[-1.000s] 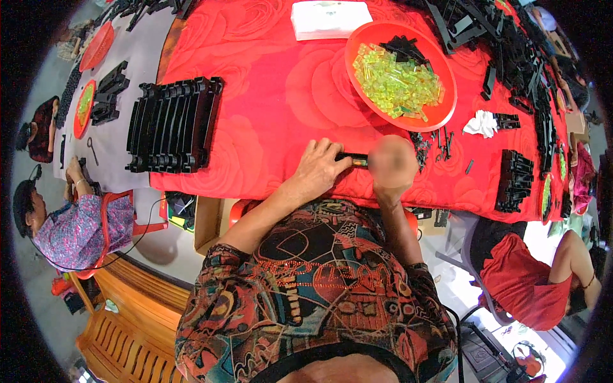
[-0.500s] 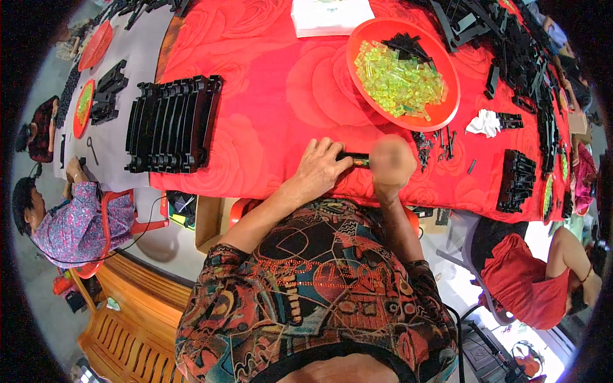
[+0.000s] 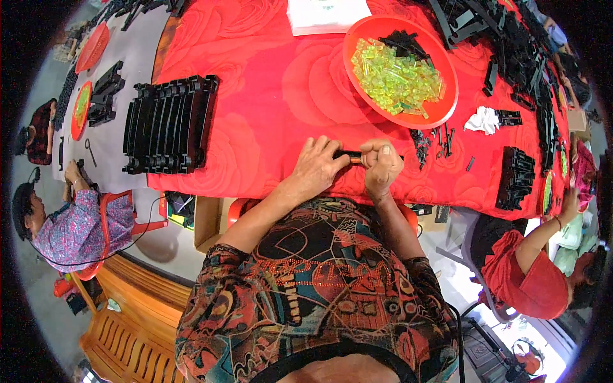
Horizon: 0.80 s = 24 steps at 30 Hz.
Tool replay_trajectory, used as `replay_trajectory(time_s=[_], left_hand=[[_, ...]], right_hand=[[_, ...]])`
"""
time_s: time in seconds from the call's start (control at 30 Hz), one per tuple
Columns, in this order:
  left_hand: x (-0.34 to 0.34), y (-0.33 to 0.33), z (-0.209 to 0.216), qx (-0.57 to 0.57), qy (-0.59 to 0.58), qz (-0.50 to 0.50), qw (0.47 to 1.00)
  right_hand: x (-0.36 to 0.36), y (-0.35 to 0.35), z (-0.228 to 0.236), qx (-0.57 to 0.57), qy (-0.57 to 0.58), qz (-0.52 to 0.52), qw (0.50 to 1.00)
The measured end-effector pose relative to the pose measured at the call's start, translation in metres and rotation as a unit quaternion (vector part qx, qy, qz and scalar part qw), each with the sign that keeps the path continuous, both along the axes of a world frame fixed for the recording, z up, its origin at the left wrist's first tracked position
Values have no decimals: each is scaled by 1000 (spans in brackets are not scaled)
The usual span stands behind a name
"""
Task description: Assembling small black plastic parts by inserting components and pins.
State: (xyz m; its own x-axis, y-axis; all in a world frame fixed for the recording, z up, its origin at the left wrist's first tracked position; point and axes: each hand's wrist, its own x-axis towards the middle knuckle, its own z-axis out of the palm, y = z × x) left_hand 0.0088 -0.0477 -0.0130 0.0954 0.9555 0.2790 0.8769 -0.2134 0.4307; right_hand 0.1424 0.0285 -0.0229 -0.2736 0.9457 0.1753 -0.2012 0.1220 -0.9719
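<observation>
A dark, narrow black plastic part [image 3: 348, 156] lies crosswise near the table's front edge, on the red cloth. My left hand [image 3: 317, 168] is closed over its left end, thumb and fingers pressing it down. Curled into a fist, my right hand [image 3: 382, 168] sits at the part's right half and covers much of it. Whether that fist holds anything is hidden. Ahead and to the right, a red oval basin [image 3: 454, 83] holds many small clear yellow-green pieces [image 3: 393, 80] and some small black pieces [image 3: 408, 45].
A row of long black plastic parts [image 3: 171, 124] stands at the left. On the right are small loose black pieces [image 3: 421, 148], a crumpled white tissue [image 3: 483, 120] and a black stack [image 3: 516, 179]. A white box [image 3: 327, 16] stands at the back. Co-workers sit on both sides.
My right fist, blurred and raised before, has come down and slightly left onto the black part. My left hand keeps its place. The co-worker at right has raised an arm towards the table.
</observation>
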Motion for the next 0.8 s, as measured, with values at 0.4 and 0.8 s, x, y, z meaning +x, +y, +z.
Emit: replay_trajectory(time_s=[0.4, 0.8], left_hand=[[2, 0, 0, 16, 3, 13, 1000], [-2, 1, 2, 47, -15, 3, 999]], right_hand=[[-15, -8, 7, -54, 90, 44, 993], [-13, -10, 4, 54, -28, 43, 997]])
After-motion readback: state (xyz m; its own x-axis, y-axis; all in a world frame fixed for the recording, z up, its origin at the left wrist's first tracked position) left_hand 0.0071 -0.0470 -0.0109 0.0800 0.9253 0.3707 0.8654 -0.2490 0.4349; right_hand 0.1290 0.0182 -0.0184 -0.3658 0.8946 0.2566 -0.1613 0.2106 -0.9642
